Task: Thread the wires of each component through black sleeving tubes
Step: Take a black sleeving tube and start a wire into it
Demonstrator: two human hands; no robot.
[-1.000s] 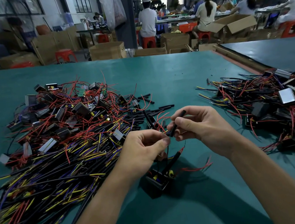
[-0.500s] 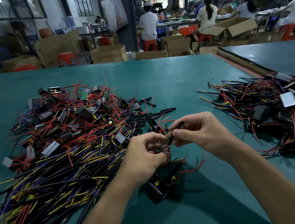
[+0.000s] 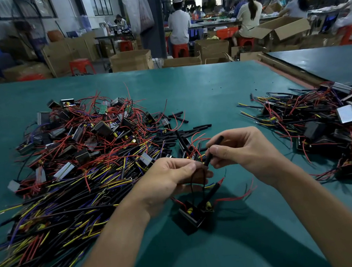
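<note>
The tube (image 3: 208, 160) is pinched in the right grip (image 3: 243, 151), its lower mouth meeting the left grip (image 3: 171, 178), which pinches the thin black wire (image 3: 192, 189) rising from the component (image 3: 192, 216) just below. Whether that rests on the tabletop (image 3: 209, 89) is unclear. Judged best: hold the wire close to its tip, line it with the bore, then slide the tube down toward the component.

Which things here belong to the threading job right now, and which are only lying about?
In use: sleeving tube in right hand; thin wires pinched by left hand; component below them.
Lying about: left pile of components; loose tubes; right pile; cardboard boxes; red stools.
</note>
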